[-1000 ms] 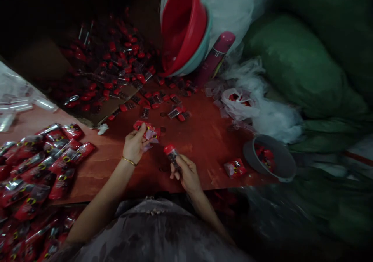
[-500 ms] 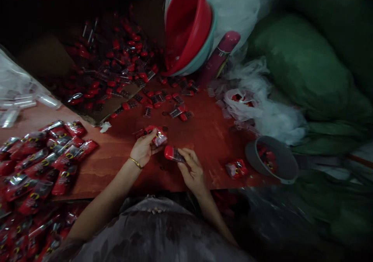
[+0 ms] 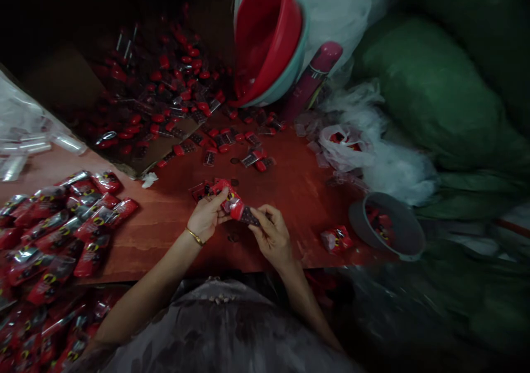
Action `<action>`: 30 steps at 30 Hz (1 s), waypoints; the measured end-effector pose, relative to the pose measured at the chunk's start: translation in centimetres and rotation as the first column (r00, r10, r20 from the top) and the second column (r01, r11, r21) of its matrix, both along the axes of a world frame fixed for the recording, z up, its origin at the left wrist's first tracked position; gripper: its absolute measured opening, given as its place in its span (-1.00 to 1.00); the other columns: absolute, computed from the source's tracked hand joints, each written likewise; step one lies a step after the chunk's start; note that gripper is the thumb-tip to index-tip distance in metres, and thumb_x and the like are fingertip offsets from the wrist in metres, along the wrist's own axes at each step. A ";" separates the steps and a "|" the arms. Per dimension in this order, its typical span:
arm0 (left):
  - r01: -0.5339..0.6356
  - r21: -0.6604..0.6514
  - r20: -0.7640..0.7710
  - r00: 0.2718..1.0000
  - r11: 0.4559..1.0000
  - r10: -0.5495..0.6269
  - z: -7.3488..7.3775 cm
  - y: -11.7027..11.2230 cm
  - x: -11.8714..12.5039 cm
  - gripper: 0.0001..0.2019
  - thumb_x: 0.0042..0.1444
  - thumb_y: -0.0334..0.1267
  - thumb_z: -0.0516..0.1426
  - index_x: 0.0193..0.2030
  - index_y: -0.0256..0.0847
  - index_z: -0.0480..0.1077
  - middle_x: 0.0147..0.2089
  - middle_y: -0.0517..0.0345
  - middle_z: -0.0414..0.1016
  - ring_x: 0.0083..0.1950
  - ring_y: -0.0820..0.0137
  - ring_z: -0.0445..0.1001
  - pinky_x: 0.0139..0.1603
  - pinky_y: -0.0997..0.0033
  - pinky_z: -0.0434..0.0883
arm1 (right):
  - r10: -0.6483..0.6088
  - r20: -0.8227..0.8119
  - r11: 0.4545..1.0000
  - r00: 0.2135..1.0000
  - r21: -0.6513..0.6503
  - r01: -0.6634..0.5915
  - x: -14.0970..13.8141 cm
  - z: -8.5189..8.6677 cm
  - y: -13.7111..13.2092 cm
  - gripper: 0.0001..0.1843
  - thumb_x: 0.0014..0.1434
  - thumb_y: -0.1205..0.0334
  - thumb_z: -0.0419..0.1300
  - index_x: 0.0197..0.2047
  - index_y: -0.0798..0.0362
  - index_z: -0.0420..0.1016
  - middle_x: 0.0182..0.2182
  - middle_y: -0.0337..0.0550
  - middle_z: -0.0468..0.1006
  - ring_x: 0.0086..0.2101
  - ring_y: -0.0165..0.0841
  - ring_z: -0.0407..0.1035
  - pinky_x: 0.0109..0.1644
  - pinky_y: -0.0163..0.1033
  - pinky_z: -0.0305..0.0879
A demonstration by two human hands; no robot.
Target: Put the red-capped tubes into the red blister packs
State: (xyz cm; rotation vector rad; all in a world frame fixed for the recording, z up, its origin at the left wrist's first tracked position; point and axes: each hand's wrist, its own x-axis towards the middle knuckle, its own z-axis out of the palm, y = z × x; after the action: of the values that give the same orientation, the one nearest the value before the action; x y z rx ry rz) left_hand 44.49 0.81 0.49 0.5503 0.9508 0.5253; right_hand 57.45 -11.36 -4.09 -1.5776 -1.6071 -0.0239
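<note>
My left hand (image 3: 207, 214) is closed on a red printed plastic packet (image 3: 228, 190), thumb on top. Pinched in my right hand (image 3: 273, 234) is a small clear container with a red cap and dark contents (image 3: 249, 216). Its red end meets the packet's near right end; whether it is inside the packet's opening I cannot tell. More red packets (image 3: 200, 190) lie on the table just beyond my left fingers. Several loose red-capped containers (image 3: 252, 156) are scattered farther back.
Filled red packets (image 3: 89, 213) are heaped at the left. A cardboard box (image 3: 83, 85) spills red-capped containers at the back. Nested basins (image 3: 295, 47) and a pink flask (image 3: 317, 74) stand behind. At right are plastic bags (image 3: 389, 157), a grey tub (image 3: 408, 235) and one packet (image 3: 336, 240).
My right hand has brought the red-capped container up and left, against the packet. My left hand has shifted slightly right, and the packet now tilts toward the container.
</note>
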 end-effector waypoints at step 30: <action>0.118 0.267 0.127 0.979 0.956 -0.157 -1.8 -3.4 1.3 -0.64 -0.14 0.03 0.24 -0.43 -0.28 0.38 -0.67 0.32 0.32 -0.77 0.58 0.20 -0.81 0.58 0.16 | -0.205 -0.756 0.959 0.621 -0.281 -0.025 -4.0 1.7 1.8 -0.74 0.15 0.04 0.07 -0.41 0.06 0.34 -0.64 -0.33 0.42 -0.72 -0.52 0.25 -0.64 -0.42 0.19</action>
State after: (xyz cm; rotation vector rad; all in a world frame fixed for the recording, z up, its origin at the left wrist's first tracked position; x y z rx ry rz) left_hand 45.74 -2.61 -1.36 0.7965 0.7008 0.5598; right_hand 53.48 -9.54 -2.35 -1.5381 -0.8355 0.7699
